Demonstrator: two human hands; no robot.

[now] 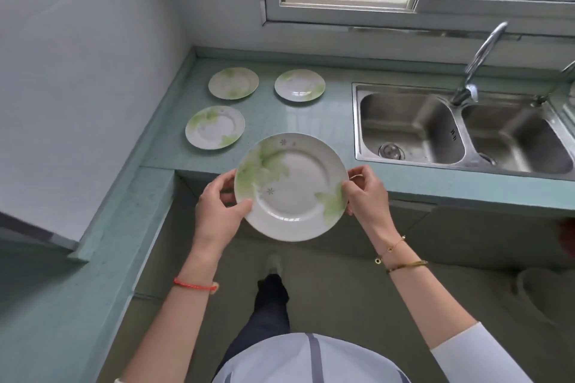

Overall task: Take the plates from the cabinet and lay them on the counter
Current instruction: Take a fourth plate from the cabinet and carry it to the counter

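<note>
A left hand (217, 205) and a right hand (365, 193) hold one round white ceramic plate with a pale green leaf print (291, 186) between them. Each hand pinches the rim on its own side, thumb on the upper face and fingers curled beneath. The plate is face up and close to level, in the air at the front edge of the blue-green stone surface (311, 121). Its far half is over the surface and its near half is over the floor. It does not appear to be resting on anything yet.

Three matching plates lie flat on the surface beyond it. The back-left plate (233, 83) and the back-right plate (299, 84) sit side by side near the rear wall. The front-left plate (215, 127) lies nearer, just left of the held one. All three are apart from one another. To the right, a double-bowl steel sink (356, 121) is set into the surface, with a curved chrome tap (479, 59) over it. The cabinet cannot be picked out with certainty.

This looks like the laying-down step for a fourth plate. The bare patch in front of the back-right plate, between the front-left plate and the sink, seems the natural spot. The next move calls for carrying the plate forward and lowering it flat there. It should stay clear of the neighbouring rims and the sink edge, and both hands let go only once it rests.
</note>
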